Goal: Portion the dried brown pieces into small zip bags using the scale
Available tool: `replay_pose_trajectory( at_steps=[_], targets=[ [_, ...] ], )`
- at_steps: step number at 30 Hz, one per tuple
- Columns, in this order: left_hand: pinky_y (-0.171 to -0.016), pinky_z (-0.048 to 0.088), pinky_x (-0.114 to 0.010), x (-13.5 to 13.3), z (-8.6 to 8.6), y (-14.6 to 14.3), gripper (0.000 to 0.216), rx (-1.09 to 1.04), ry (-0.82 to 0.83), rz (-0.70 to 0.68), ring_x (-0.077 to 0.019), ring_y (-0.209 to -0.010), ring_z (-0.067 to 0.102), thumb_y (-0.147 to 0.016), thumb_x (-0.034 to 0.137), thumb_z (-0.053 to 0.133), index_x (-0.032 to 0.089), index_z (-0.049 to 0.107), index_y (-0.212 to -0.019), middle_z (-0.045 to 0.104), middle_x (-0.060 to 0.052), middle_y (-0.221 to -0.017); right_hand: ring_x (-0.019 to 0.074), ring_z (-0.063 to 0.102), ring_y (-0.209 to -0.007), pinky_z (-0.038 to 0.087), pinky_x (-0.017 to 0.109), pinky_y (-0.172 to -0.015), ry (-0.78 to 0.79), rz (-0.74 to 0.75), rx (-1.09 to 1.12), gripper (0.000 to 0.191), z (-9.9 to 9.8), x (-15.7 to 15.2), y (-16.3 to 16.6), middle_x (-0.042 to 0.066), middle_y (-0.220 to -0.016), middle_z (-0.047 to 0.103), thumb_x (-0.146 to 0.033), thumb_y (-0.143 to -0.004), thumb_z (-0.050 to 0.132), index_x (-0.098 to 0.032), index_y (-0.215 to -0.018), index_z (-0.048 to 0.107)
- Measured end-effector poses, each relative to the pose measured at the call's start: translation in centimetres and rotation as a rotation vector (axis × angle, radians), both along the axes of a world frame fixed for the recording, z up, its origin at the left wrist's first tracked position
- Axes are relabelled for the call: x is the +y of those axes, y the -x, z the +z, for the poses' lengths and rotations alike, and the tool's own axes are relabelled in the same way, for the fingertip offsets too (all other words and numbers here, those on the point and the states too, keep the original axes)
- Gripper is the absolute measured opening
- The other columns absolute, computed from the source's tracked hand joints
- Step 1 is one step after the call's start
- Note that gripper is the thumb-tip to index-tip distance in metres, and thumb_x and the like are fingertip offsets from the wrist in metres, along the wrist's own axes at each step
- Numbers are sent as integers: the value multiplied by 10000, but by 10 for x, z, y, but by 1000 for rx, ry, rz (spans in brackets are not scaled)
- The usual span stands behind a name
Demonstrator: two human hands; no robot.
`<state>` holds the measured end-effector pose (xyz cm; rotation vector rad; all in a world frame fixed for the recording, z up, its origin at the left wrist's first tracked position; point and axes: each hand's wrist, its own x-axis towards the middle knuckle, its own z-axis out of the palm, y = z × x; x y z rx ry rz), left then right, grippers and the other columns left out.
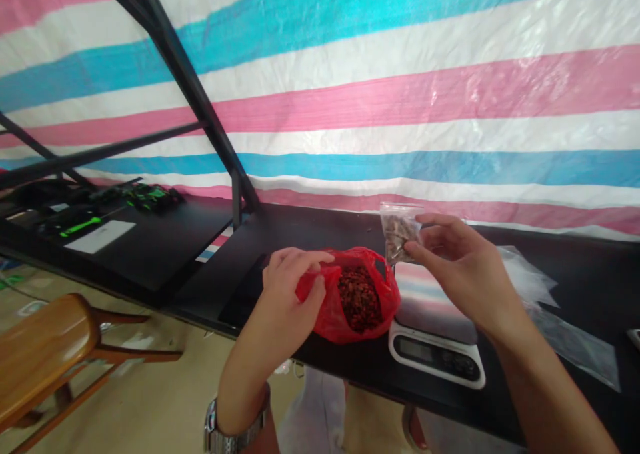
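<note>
My left hand (pixel 293 291) grips the rim of a red plastic bag (pixel 330 317) on the black table, thumb and fingers pinching its left edge. The bag's mouth stands open, showing many small dark brown pieces (pixel 359 299) inside. Between the thumb and fingers of my right hand (pixel 457 261) is a small clear zip bag (pixel 399 234) partly filled with brownish bits. It is held upright above the back left part of a kitchen scale (pixel 435 331). The scale has a shiny metal plate and a white-rimmed front; its display reading is not legible.
Clear plastic bags (pixel 575 344) lie right of the scale, partly behind my right forearm. Black metal bars (pixel 200 101) rise at the left. Farther left are a white paper (pixel 100 236) and green-black toy-like vehicles (pixel 150 197). A wooden stool (pixel 47 354) stands below the table edge.
</note>
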<state>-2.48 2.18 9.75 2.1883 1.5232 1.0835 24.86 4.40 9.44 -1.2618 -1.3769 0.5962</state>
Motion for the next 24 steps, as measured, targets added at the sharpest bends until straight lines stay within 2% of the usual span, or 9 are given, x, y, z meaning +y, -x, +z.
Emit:
replay_pose_trajectory(
  at_steps=[2,4,6,8,11,15,18,21,24],
  targets=[
    [-1142,453,-507,-1,8,-12,281,-133,-21,19,-275,-1199,645,-993,283,624,306,732,-1251,761,-46,-1153,192,681,-803,555,349,-788,-23,119,-11,374,9,-15,8,-6,-871,719,-408,-876,829,-261,-1202,718],
    [-1122,486,-451,-2,13,-27,331,-257,100,-68,-252,-1191,679,-1033,375,620,308,690,-1349,765,-44,-1219,177,663,-806,549,331,-793,-17,215,-61,288,15,-24,14,-15,-894,723,-359,-901,825,-277,-1159,728],
    [-1090,519,-407,-2,16,-41,316,-353,241,-182,-236,-1174,705,-1063,403,590,297,697,-1340,775,-40,-1245,169,659,-829,546,314,-791,2,284,-112,211,16,-28,16,-16,-952,739,-309,-918,817,-284,-1110,731],
    [-1066,535,-396,-1,15,-51,264,-400,288,-210,-240,-1160,715,-1068,392,586,272,737,-1247,784,-44,-1235,173,666,-865,548,310,-798,11,335,-166,153,14,-27,14,-14,-999,749,-295,-945,795,-289,-1085,734],
    [-1018,543,-401,1,12,-55,203,-362,294,-188,-248,-1114,715,-1054,359,609,254,758,-1144,785,-47,-1187,185,676,-926,551,329,-853,-50,295,-237,107,10,-22,9,3,-1069,752,-328,-1002,734,-299,-1103,746],
    [-1025,528,-386,3,6,-53,169,-265,334,-272,-227,-1101,698,-1071,325,582,258,734,-1100,766,-32,-1175,206,691,-1019,552,358,-913,-102,205,-290,224,11,-21,8,37,-1228,734,-345,-1032,692,-317,-1250,735],
    [-1056,509,-382,1,3,-52,152,-201,332,-309,-218,-1113,677,-1079,287,559,253,707,-1085,751,-29,-1165,232,694,-1059,529,387,-942,-42,239,-404,161,13,-24,12,38,-1156,758,-297,-1055,640,-306,-1130,781],
    [-1083,491,-389,1,3,-52,155,-167,279,-313,-225,-1161,646,-1079,245,547,252,701,-1087,734,-34,-1167,238,698,-1014,512,386,-904,29,259,-448,197,14,-28,13,34,-1057,774,-280,-1064,609,-286,-982,787],
    [-1097,487,-401,3,4,-51,192,-167,234,-318,-234,-1194,625,-1076,197,524,254,705,-1106,728,-43,-1190,222,710,-931,516,356,-817,92,297,-408,163,16,-30,11,27,-1065,785,-343,-1042,654,-311,-1015,812]
  ],
)
